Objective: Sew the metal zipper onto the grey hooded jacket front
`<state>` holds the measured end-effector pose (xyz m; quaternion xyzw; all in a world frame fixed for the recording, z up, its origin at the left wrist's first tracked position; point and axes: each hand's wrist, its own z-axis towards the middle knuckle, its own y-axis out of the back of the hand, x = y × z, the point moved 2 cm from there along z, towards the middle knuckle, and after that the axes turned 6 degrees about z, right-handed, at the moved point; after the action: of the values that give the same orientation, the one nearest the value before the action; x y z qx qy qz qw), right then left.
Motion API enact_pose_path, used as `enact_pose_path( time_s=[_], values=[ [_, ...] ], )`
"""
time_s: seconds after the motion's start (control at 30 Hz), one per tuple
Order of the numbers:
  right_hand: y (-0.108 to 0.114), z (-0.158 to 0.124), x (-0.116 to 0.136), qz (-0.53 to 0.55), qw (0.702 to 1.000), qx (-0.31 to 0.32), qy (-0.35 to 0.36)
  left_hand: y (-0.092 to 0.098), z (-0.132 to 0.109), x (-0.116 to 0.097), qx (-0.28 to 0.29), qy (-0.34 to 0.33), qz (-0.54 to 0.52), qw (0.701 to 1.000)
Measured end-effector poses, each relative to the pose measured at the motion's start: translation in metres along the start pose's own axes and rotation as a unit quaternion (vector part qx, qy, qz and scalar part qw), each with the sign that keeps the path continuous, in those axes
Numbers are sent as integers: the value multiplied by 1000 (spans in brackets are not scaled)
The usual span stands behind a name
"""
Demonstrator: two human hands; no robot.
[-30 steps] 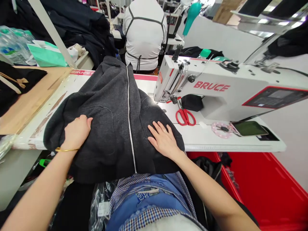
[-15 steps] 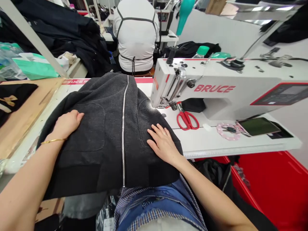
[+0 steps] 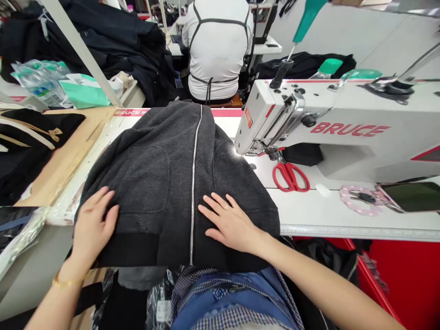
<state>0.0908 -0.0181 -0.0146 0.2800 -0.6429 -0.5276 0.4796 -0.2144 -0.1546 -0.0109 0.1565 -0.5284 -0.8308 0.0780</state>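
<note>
A dark grey zip-up jacket (image 3: 144, 178) is spread over the front of the sewing table, its black hem hanging at the near edge. A silver zipper (image 3: 194, 183) runs down its middle, closed along the visible length. My left hand (image 3: 94, 224) lies on the jacket's left side near the pocket, thumb apart from the fingers. My right hand (image 3: 232, 224) rests flat on the right front panel, fingers spread. Close to the jacket's right side stands the head of a white sewing machine (image 3: 261, 119), its lamp lighting the cloth.
Red-handled scissors (image 3: 291, 176) lie by the machine. Farther right are a pink ring-shaped item (image 3: 360, 199) and a phone (image 3: 412, 196). Black garments (image 3: 30, 137) lie on the wooden board at left. A red bin (image 3: 402, 270) stands below right. Ahead, a person in white (image 3: 218, 50) sits facing away.
The view has swung left, so everything appears farther right. My left hand has slid down towards the hem. My right hand has moved inward and lower, closer to the zipper.
</note>
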Motion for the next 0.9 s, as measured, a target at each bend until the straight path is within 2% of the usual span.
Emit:
enact_pose_path(
  time_s=[0.03,0.07,0.1,0.13,0.17,0.2,0.3,0.37,0.47,0.5,0.53,0.67,0.77,0.83,0.9],
  values=[
    [6,2,1,1,1000,1,3,9,-19,4,-77,110,-23,991],
    [13,6,5,3,1000,-4,10,16,-41,6,-169,229,-85,955],
    [19,14,11,5,1000,-16,22,17,-65,7,-236,339,-165,896],
    [23,26,20,8,999,-32,44,15,-86,6,-261,419,-236,837],
    [25,40,32,12,996,-47,76,9,-104,4,-258,465,-293,794],
    [25,55,45,17,992,-58,115,3,-116,2,-236,490,-339,768],
    [7,104,80,20,979,-66,190,-13,-127,-5,-161,489,-419,748],
    [-12,129,92,15,982,-55,182,-17,-119,-10,-132,476,-495,715],
    [-33,147,91,1,986,-59,157,-18,-99,-13,-82,464,-601,645],
    [-37,149,88,-2,986,-66,153,-19,-93,-10,-74,471,-603,640],
    [-39,149,85,-4,986,-72,150,-20,-89,-4,-74,483,-582,650],
    [-37,146,78,-8,989,-59,132,-34,-85,22,-106,508,-463,718],
    [-35,147,79,-6,990,-56,130,-48,-95,24,-96,516,-408,747],
    [-34,147,79,-1,989,-60,132,-45,-102,19,-84,523,-344,776],
    [-33,147,79,4,989,-61,132,-29,-108,15,-69,521,-255,812]
  ],
)
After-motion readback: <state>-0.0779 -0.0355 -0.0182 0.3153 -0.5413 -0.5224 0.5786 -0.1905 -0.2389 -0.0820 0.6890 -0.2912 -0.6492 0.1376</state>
